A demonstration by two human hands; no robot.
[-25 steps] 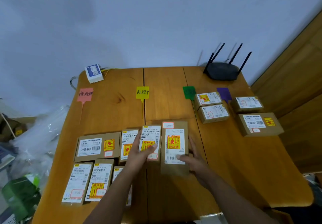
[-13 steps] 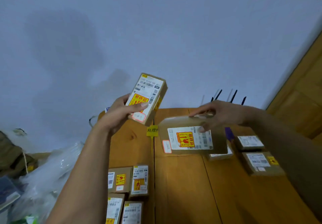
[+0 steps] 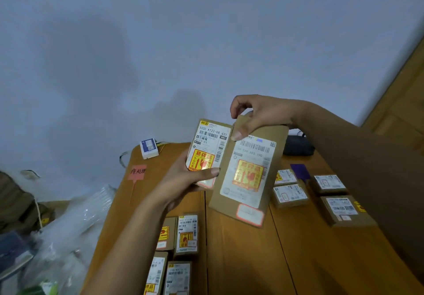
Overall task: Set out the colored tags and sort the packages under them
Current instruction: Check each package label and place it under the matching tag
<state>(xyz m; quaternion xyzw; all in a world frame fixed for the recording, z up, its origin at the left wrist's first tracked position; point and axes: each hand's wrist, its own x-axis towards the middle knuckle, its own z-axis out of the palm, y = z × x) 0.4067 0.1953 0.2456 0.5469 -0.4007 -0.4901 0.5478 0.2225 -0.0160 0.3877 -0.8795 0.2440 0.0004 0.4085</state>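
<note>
Brown cardboard fills both hands, held well above the wooden surface [image 3: 241, 260] with the labels turned up toward the person's face. The left hand [image 3: 183, 180] wraps round the lower half of a small package [image 3: 207, 152], thumb laid across its front. The right hand [image 3: 259, 113] pinches only the top edge of a larger flat package [image 3: 247, 175], thumb in front and fingers curled behind. It hangs tilted, its side overlapping the small one. Both carry orange-and-yellow fragile stickers.

Toward the far edge a pink tag [image 3: 137, 171] lies near the left corner, with no package below it that I can see. A purple tag [image 3: 299, 170] lies further right, with sorted packages [image 3: 329, 183] just beside it and a second pair [image 3: 290, 194] to its left. Any tags between pink and purple are hidden behind what the hands hold. Unsorted packages [image 3: 187, 232] sit by the near edge, left of the middle.

The weak point, to my eye, is that top-edge pinch. The big package dangles from a thin grip and could slip and drop flat onto the surface, which is bad news for fragile contents. The right forearm also hangs over the sorted rows, so a careless reach down could sweep them out of line. With the middle tags hidden, either package might be set under the wrong one, or land on a tag and push it askew.
</note>
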